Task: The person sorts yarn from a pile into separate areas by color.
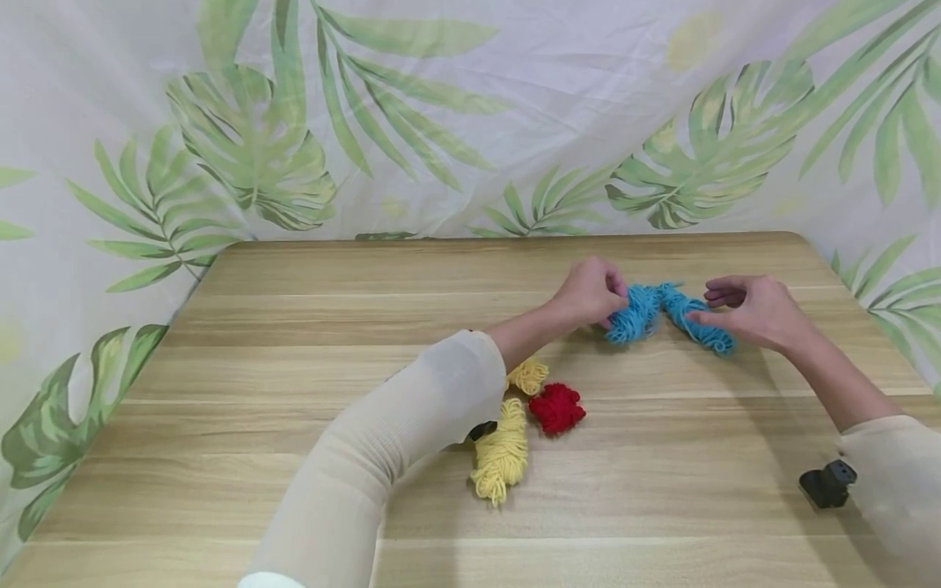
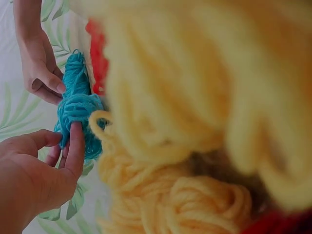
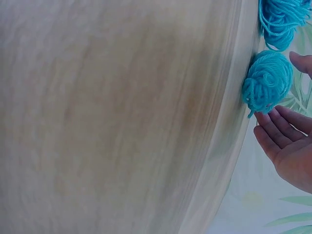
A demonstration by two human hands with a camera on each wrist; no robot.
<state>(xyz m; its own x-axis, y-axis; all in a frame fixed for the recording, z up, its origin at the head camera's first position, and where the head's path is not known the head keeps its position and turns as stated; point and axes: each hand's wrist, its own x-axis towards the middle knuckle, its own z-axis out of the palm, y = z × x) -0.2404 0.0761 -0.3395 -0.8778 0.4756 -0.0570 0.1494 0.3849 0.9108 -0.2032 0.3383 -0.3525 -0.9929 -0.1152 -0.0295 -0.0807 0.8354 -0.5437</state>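
Two bundles of blue yarn lie toward the far side of a wooden table [image 1: 662, 490], a little right of its middle, with their upper ends close together. The left hand [image 1: 591, 292] grips the outer side of the left blue bundle [image 1: 638, 314], thumb and fingers bent about its edge; in the left wrist view one finger lies along the front of the yarn. The right hand [image 1: 760, 310] is beside the right blue bundle [image 1: 698, 318], which slants down toward the right. Its fingers are fairly straight and loosely spread, grasping nothing, and its thumb reaches out over the yarn in the head view; whether the thumb actually touches the strands is hard to say from here. Nearer the person, below the left forearm, a long yellow bundle [image 1: 501, 457] lies roughly lengthwise on the wood, with a second yellow bundle [image 1: 529, 376] just beyond it, partly hidden by the left sleeve [image 1: 412, 416]. A red bundle [image 1: 557, 409] sits just right of these two. In the left wrist view the yellow yarn looms large and blurred in front. The right sleeve [image 1: 900, 474] is pale too, and a small black device [image 1: 828, 483] shows beside it. Behind the table hangs a white cloth [image 1: 559, 90] printed with green leaves.
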